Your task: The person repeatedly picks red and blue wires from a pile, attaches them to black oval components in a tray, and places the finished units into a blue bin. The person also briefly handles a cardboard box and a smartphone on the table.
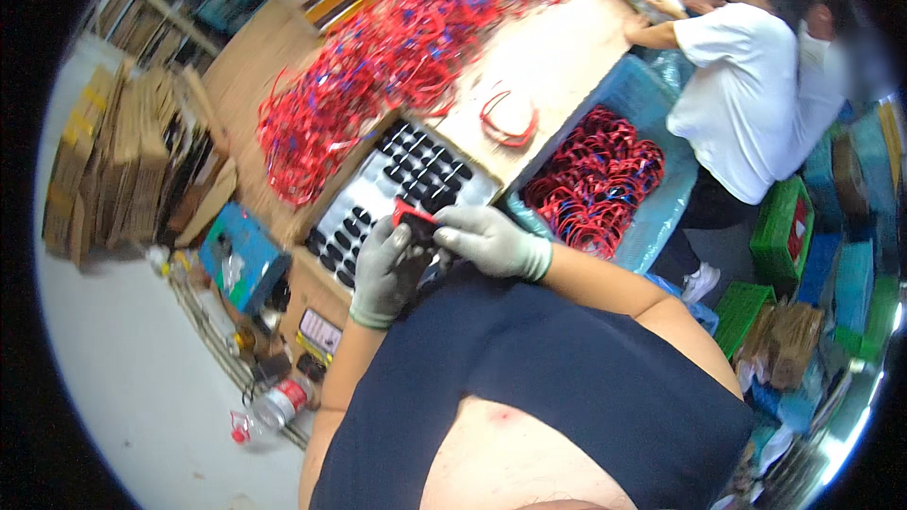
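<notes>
Both my hands wear pale grey gloves and meet in front of my body. My left hand (385,269) is closed on the lower side of a small red-and-black piece (413,215), whose exact kind I cannot make out. The fingers of my right hand (491,240) pinch the same piece from the right. Just beyond my hands stands a shallow cardboard box (312,219) with a white liner, where black oval parts (430,170) lie in rows. My hands cover its near corner.
Red looped bands with blue bits (378,66) are heaped across the wooden table (567,33). One red loop (510,121) lies apart. A blue bin (652,236) holds more loops at right. A person in a white shirt (737,94) works beyond it. Folded cardboard (132,151) stands left.
</notes>
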Available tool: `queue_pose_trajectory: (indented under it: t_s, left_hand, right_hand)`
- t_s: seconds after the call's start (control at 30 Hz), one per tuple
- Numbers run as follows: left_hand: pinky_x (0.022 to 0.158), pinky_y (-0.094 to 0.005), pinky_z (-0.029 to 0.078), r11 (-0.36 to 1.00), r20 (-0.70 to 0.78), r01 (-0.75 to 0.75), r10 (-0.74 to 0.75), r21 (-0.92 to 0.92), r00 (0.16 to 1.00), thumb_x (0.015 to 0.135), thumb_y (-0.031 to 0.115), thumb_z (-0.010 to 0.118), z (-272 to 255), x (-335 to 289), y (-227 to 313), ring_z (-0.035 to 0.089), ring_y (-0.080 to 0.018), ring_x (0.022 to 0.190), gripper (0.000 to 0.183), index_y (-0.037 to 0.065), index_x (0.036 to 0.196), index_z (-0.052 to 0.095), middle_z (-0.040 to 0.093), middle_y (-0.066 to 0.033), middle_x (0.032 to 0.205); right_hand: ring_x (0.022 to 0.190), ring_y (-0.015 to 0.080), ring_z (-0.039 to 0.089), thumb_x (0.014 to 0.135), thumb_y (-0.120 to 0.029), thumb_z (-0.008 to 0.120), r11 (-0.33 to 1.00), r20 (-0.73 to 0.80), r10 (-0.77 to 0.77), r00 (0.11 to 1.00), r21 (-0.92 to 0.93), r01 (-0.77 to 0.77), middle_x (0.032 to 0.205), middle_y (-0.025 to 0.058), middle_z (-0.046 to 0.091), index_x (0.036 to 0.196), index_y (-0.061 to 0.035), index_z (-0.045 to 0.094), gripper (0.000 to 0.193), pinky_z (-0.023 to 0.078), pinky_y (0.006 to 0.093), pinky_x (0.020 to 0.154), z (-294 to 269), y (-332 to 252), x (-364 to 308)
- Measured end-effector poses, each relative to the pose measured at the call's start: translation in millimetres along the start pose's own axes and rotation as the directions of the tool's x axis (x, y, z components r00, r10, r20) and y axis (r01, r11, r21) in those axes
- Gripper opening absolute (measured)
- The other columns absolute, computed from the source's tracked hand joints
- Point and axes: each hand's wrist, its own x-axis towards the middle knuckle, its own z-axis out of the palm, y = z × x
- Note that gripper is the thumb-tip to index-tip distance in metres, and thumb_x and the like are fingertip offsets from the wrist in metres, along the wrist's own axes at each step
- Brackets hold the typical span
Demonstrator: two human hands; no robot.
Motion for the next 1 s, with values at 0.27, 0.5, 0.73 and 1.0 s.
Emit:
queue_pose_trajectory:
  t_s: [0.27,0.5,0.73,1.0]
  left_hand:
    - [0.073,-0.0273,0.051,0.972,-0.055,-0.075,0.090,0.224,0.994,0.102,0.024,0.052,-2,10,-2,0.058,-0.0112,0.077,0.020,0.005,0.108,0.056,0.061,-0.0039,0.092]
    - [0.071,-0.0262,0.051,0.964,-0.110,-0.119,0.149,0.237,0.983,0.104,0.021,0.050,14,-7,-4,0.059,-0.0098,0.078,0.019,0.006,0.114,0.058,0.063,-0.0026,0.095]
    - [0.075,-0.0236,0.051,0.869,-0.128,-0.041,0.120,0.493,0.984,0.103,0.018,0.055,2,-9,2,0.061,-0.0085,0.082,0.019,0.002,0.111,0.060,0.065,-0.0045,0.097]
    - [0.067,-0.0237,0.046,0.720,-0.077,-0.082,0.186,0.689,0.980,0.102,0.020,0.057,-4,-9,3,0.055,-0.0074,0.072,0.021,0.001,0.104,0.064,0.064,-0.0007,0.084]
  right_hand:
    - [0.069,0.0143,0.059,0.100,-0.011,0.050,0.873,-0.040,-0.266,0.963,-0.433,0.223,0.074,0.0051,0.062,0.102,-0.0003,0.062,0.016,0.050,0.0298,0.067,-3,-5,1]
    - [0.068,0.0098,0.057,0.100,-0.014,0.053,0.965,0.006,-0.149,0.989,-0.216,0.146,0.074,0.0019,0.062,0.099,0.0002,0.064,0.018,0.049,0.0281,0.065,-11,-8,0]
    - [0.074,0.0300,0.067,0.090,-0.018,0.062,0.883,-0.023,-0.225,0.974,-0.428,0.194,0.079,0.0164,0.066,0.101,-0.0003,0.064,0.020,0.052,0.0385,0.069,-7,-11,2]
    - [0.075,0.0397,0.065,0.084,-0.020,0.065,0.784,-0.133,-0.279,0.951,-0.604,0.146,0.079,0.0225,0.064,0.092,0.0012,0.062,0.023,0.051,0.0448,0.068,10,-21,7]
